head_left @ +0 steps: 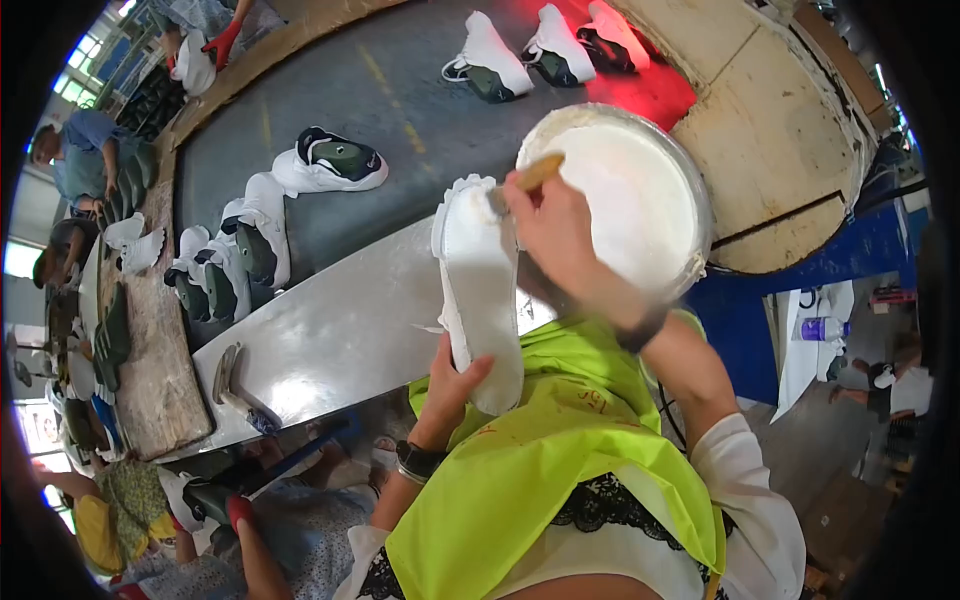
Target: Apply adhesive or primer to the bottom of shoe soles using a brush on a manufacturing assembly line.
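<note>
In the head view, clock directions run from the picture's centre. A dark-green-and-white fabric shoe at 10 to 11 o'clock bears small white lettering; a purple-labelled clear plastic bottle sits at 3, its print too small to read; red handwritten marks cross the lime-green apron at 5. The white shoe with its flat underside up fills the centre, above the near edge of the smooth silver metal plate, which runs broadly toward 8. The left hand is clamped on its heel end; the right hand is closed round a wooden-handled brush, bristles against the toe end. The round silver-rimmed basin of white liquid, at 1 to 2, crowds the right forearm.
</note>
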`<move>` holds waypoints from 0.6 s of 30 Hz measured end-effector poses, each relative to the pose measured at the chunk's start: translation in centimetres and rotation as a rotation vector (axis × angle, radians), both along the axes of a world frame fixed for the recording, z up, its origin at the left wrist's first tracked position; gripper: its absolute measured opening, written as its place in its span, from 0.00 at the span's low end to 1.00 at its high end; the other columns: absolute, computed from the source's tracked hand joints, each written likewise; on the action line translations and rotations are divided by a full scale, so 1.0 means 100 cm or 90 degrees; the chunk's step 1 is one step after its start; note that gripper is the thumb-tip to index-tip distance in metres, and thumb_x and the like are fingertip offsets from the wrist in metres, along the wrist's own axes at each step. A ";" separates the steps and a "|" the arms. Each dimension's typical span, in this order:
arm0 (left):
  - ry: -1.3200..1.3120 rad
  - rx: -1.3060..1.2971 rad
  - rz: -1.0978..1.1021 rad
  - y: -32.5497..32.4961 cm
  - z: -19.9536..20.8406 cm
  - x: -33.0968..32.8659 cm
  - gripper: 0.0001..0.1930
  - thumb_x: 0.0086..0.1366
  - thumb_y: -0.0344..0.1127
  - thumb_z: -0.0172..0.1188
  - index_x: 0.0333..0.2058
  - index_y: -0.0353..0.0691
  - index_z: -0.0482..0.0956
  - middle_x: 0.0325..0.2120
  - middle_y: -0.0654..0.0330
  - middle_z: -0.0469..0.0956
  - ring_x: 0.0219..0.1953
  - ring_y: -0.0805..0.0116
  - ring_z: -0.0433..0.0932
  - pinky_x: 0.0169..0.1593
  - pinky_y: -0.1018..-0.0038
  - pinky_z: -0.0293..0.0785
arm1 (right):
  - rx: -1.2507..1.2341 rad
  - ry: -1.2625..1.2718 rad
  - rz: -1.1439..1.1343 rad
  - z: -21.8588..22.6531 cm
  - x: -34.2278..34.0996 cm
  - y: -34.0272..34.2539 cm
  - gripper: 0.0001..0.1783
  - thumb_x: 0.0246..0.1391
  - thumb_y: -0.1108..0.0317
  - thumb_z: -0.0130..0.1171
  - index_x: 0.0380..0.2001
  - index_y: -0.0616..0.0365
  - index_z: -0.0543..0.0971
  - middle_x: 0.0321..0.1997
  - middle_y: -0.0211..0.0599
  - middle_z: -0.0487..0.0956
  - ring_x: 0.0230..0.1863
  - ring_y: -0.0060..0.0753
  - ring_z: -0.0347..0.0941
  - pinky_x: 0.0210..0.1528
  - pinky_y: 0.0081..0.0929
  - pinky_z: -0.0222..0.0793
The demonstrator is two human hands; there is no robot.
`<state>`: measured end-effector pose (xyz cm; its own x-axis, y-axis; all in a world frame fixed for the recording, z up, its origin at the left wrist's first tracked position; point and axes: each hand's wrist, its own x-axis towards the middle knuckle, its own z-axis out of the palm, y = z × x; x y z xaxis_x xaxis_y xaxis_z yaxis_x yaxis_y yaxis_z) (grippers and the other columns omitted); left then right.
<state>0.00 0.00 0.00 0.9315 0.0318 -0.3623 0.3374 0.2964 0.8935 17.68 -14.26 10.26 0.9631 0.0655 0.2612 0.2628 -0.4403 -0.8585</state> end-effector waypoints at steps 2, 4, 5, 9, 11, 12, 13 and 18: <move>0.003 0.000 0.040 -0.011 -0.002 0.002 0.36 0.56 0.37 0.65 0.59 0.36 0.58 0.48 0.56 0.71 0.49 0.68 0.71 0.51 0.70 0.69 | -0.085 0.026 0.007 -0.002 -0.020 0.002 0.13 0.54 0.65 0.60 0.38 0.65 0.78 0.26 0.39 0.81 0.27 0.30 0.78 0.32 0.26 0.71; 0.029 -0.027 0.048 -0.045 0.007 -0.019 0.36 0.55 0.36 0.65 0.59 0.35 0.58 0.48 0.56 0.71 0.48 0.68 0.71 0.51 0.70 0.70 | -0.031 0.029 0.078 -0.003 -0.052 -0.019 0.14 0.55 0.64 0.59 0.36 0.66 0.78 0.25 0.40 0.80 0.27 0.30 0.77 0.31 0.26 0.70; 0.033 -0.026 0.049 -0.053 0.008 -0.021 0.35 0.55 0.36 0.65 0.59 0.33 0.58 0.48 0.55 0.71 0.47 0.67 0.71 0.50 0.70 0.70 | -0.042 0.035 0.079 -0.003 -0.052 -0.021 0.14 0.55 0.64 0.59 0.36 0.66 0.78 0.25 0.40 0.80 0.27 0.30 0.77 0.31 0.26 0.70; 0.042 0.030 0.039 -0.049 0.014 -0.020 0.35 0.55 0.36 0.65 0.58 0.32 0.58 0.47 0.54 0.71 0.47 0.67 0.72 0.49 0.71 0.71 | 0.022 0.020 0.035 0.002 -0.018 0.005 0.12 0.53 0.62 0.57 0.33 0.60 0.77 0.26 0.43 0.80 0.30 0.49 0.77 0.32 0.40 0.69; 0.039 0.029 0.041 -0.051 0.019 -0.021 0.35 0.54 0.36 0.65 0.58 0.32 0.59 0.46 0.53 0.72 0.46 0.67 0.73 0.48 0.71 0.72 | -0.073 -0.029 -0.060 -0.004 -0.001 0.006 0.13 0.54 0.62 0.57 0.33 0.62 0.77 0.26 0.44 0.80 0.31 0.50 0.77 0.33 0.41 0.70; 0.040 0.028 0.044 -0.050 0.016 -0.023 0.35 0.54 0.36 0.65 0.58 0.32 0.59 0.46 0.53 0.72 0.46 0.67 0.73 0.48 0.71 0.72 | -0.080 -0.020 -0.066 -0.004 0.000 0.006 0.15 0.54 0.60 0.58 0.33 0.65 0.78 0.26 0.45 0.80 0.29 0.42 0.78 0.35 0.35 0.71; 0.038 0.032 0.052 -0.049 0.011 -0.023 0.35 0.54 0.36 0.66 0.57 0.32 0.59 0.46 0.53 0.72 0.45 0.67 0.73 0.48 0.71 0.72 | -0.082 -0.021 -0.063 0.003 -0.005 0.005 0.15 0.54 0.60 0.58 0.33 0.65 0.78 0.26 0.45 0.80 0.29 0.42 0.78 0.35 0.35 0.71; 0.041 0.032 0.064 -0.049 0.013 -0.022 0.35 0.54 0.37 0.66 0.57 0.32 0.59 0.45 0.53 0.72 0.44 0.67 0.74 0.47 0.71 0.72 | -0.082 0.037 0.032 0.006 -0.054 -0.004 0.15 0.54 0.59 0.56 0.27 0.63 0.75 0.22 0.44 0.78 0.28 0.51 0.76 0.31 0.43 0.68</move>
